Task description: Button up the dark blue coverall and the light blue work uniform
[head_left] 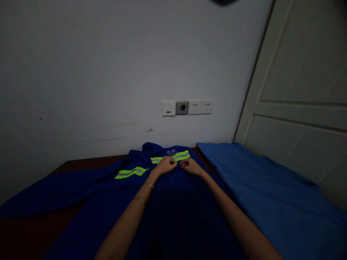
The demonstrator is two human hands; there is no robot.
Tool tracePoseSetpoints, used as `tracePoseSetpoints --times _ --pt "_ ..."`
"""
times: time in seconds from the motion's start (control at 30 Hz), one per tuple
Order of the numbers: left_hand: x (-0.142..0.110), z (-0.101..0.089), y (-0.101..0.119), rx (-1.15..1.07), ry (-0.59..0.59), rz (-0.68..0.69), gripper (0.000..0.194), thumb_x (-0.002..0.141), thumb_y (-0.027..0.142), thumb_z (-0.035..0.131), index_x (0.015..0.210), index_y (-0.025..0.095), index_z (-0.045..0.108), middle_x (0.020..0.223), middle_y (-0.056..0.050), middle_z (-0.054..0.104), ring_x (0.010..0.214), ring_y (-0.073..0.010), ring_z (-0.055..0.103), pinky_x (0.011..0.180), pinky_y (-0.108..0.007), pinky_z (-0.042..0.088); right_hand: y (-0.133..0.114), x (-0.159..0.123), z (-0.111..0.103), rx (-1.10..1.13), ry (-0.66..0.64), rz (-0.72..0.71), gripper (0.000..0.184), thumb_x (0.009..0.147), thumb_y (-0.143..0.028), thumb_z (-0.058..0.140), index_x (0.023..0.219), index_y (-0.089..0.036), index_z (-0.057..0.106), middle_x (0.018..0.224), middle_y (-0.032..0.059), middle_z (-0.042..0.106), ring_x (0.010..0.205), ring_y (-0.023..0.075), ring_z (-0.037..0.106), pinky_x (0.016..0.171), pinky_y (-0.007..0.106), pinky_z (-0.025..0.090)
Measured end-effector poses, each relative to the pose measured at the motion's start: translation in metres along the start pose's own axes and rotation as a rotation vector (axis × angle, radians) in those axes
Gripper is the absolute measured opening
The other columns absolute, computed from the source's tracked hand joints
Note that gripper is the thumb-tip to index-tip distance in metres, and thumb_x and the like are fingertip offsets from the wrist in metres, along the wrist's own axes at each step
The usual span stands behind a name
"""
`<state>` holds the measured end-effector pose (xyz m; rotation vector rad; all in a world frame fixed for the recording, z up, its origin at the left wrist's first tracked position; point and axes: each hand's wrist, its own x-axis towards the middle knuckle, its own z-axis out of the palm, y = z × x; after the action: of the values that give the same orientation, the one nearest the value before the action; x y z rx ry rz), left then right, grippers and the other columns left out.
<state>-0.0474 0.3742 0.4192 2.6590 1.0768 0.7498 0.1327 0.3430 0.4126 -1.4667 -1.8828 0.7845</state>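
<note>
A dark blue work jacket [108, 195] is spread out flat, one sleeve stretching to the left. Yellow-green reflective strips [132, 172] cross its sleeve and upper part, and a small white print [171, 152] shows above the upper strip. My left hand [166, 165], with two thin bracelets on its wrist, pinches the jacket's fabric just by that upper strip. Close beside it, my right hand [190, 166] has its fingers curled together on the same fabric. A narrow gap separates the two hands. Shadow hides the cloth's details beneath my forearms.
A lighter blue cloth [260, 184] lies to the right of the jacket. Both rest on a dark reddish surface [88, 163] against a pale wall [108, 72] with a row of sockets and switches [200, 107]. A panelled door [300, 90] stands at the right.
</note>
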Motion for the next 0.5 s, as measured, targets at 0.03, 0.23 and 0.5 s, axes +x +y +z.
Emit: tracePoseSetpoints --times 0.03,0.23,0.5 --pt "0.001 -0.002 -0.001 -0.055 -0.028 -0.056 0.032 0.079 0.031 0.045 0.062 0.011 0.064 0.056 0.000 0.053 0.053 -0.0102 0.044 0.051 -0.020 0.030 -0.001 -0.001 0.000 -0.014 0.001 0.000 0.034 0.060 -0.001 0.047 0.087 -0.012 0.066 0.074 0.0025 0.066 0.064 0.0108 0.058 0.056 0.017 0.042" --pt "0.002 -0.023 0.012 -0.172 0.016 -0.220 0.043 0.082 0.039 0.038 0.071 0.010 0.068 0.052 0.001 0.053 0.051 -0.0109 0.044 0.051 -0.021 0.030 -0.015 -0.003 -0.013 -0.146 0.070 -0.047 0.029 0.067 -0.005 0.046 0.086 -0.009 0.068 0.081 0.0082 0.068 0.073 0.0150 0.062 0.067 0.021 0.045" --pt "-0.076 -0.011 0.046 0.017 0.154 -0.090 0.030 0.086 0.030 0.038 0.105 0.017 0.059 0.104 -0.008 0.059 0.097 -0.0188 0.051 0.087 -0.034 0.039 -0.032 -0.019 -0.081 -0.465 0.104 0.026 0.034 0.071 -0.004 0.044 0.098 -0.011 0.064 0.100 0.0101 0.065 0.092 0.0157 0.060 0.078 0.019 0.042"
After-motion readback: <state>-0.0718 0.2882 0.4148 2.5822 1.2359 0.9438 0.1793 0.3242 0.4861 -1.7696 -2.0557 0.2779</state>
